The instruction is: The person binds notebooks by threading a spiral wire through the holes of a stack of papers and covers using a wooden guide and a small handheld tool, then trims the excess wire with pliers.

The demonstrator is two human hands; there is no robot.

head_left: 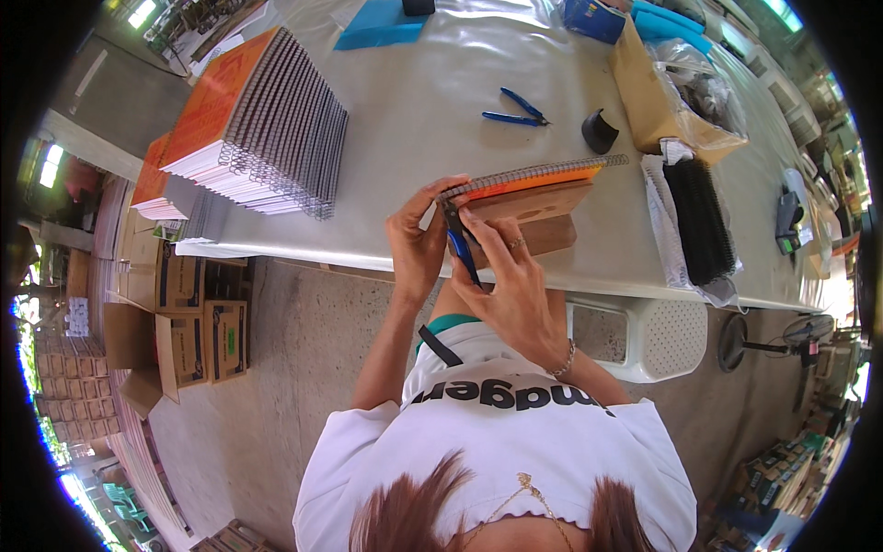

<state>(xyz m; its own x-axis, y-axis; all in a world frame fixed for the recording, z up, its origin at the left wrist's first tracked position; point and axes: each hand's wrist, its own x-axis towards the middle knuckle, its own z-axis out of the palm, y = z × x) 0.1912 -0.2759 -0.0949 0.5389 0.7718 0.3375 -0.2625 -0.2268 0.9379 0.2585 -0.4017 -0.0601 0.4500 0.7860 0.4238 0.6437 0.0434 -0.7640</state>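
Note:
A spiral-bound notebook (pixel 543 178) with an orange cover stands on edge near the table's front, its dark wire coil along the top. It leans by a wooden stand (pixel 529 210). My left hand (pixel 418 235) is closed on the notebook's left end, fingers at the end of the coil. In my right hand (pixel 508 281) are blue-handled cutting pliers (pixel 460 247), their dark jaws up against that same coil end. The fingers partly hide the handles. Behind the notebook lie a second pair of blue-handled pliers (pixel 517 112), spread apart, and a curved black piece (pixel 600 133).
Stacks of orange spiral notebooks (pixel 267 129) stand at the table's left. To the right are a bundle of black coils (pixel 699 223) in white wrapping and a cardboard box (pixel 653 92) with a plastic bag. A white stool (pixel 667 339) and cardboard boxes (pixel 198 336) are below the table.

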